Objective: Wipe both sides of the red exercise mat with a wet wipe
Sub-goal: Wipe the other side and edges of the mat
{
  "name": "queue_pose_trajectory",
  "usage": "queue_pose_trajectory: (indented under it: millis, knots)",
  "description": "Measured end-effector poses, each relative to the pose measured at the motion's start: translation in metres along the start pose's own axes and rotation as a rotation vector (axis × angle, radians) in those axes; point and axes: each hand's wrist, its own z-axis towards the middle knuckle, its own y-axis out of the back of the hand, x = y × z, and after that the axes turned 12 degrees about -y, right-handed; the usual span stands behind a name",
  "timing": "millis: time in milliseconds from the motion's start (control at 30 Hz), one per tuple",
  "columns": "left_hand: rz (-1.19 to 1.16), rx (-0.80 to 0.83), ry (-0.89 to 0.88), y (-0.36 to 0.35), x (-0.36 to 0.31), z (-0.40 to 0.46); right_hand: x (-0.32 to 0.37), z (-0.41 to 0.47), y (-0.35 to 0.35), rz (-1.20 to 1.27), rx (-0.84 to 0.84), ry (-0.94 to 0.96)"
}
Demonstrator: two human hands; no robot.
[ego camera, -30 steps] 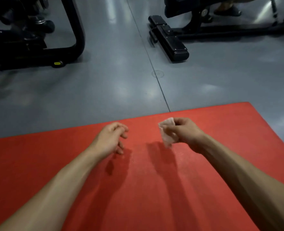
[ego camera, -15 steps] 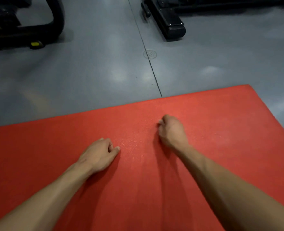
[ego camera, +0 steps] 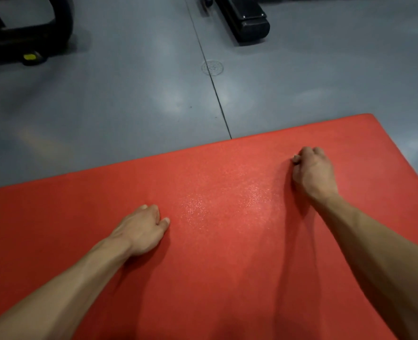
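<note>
The right hand, fingers curled down, has slid rightward across the flat red foam exercise mat, leaving a faint sheen (likely moisture); the wet wipe is presumably beneath it, unseen. The left hand, loosely curled and empty, braces the mat.

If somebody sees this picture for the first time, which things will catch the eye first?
First the big red exercise mat, filling the lower half over the grey floor. Then the two hands on it: the left hand rests near the middle, and the right hand is curled, knuckles up, toward the far edge. Black gym equipment stands at the top.
</note>
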Motion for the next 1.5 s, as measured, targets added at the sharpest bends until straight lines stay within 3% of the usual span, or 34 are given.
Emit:
queue_pose_trajectory:
  millis: [100, 233, 333, 400, 533, 600, 700, 800, 867, 900, 967, 1100, 1167, 1300, 1433, 1500]
  knots:
    - [0.018, 0.040, 0.011, 0.005, -0.003, 0.002, 0.073, -0.025, -0.031, 0.069, 0.008, 0.091]
    - [0.049, 0.074, 0.029, 0.010, -0.007, 0.004, 0.174, -0.106, -0.063, 0.139, 0.264, 0.616]
    - [0.063, 0.090, 0.036, 0.011, -0.010, 0.004, 0.162, -0.114, -0.054, 0.128, 0.304, 0.877]
    - [0.069, 0.109, 0.071, 0.011, -0.010, 0.005, 0.118, -0.079, -0.042, 0.102, 0.202, 0.787]
    - [0.087, 0.120, 0.089, 0.013, -0.012, 0.009, -0.010, -0.006, 0.000, -0.008, 0.034, 0.151]
    - [0.101, 0.126, 0.088, 0.012, -0.013, 0.008, -0.026, -0.019, 0.011, -0.026, -0.013, 0.010]
    - [0.106, 0.117, 0.096, 0.009, -0.013, 0.006, 0.009, -0.081, 0.000, -0.030, 0.032, 0.147]
    - [0.115, 0.114, 0.113, 0.007, -0.011, 0.006, 0.055, -0.150, -0.014, 0.089, 0.231, 0.542]
    - [0.105, 0.096, 0.119, 0.006, -0.010, 0.008, 0.055, -0.180, -0.008, 0.022, 0.412, 0.864]
    - [0.101, 0.089, 0.121, 0.005, -0.010, 0.008, 0.044, -0.178, -0.002, -0.004, 0.441, 0.934]
    - [0.092, 0.076, 0.128, 0.003, -0.012, 0.005, 0.008, -0.152, 0.013, -0.003, 0.378, 0.819]
    - [0.069, -0.002, 0.118, -0.006, -0.019, -0.011, -0.099, -0.094, 0.048, -0.085, 0.157, 0.090]
    - [0.019, -0.034, 0.061, -0.011, -0.032, -0.024, -0.111, -0.113, 0.050, -0.092, 0.088, -0.070]
    - [-0.103, 0.026, -0.138, -0.028, -0.080, -0.059, -0.057, -0.191, 0.031, 0.002, 0.226, 0.057]
    - [-0.183, 0.166, -0.233, -0.039, -0.135, -0.098, -0.020, -0.244, 0.044, 0.022, 0.718, 0.284]
    - [-0.213, 0.247, -0.252, -0.040, -0.166, -0.123, -0.027, -0.261, 0.067, 0.019, 0.872, 0.207]
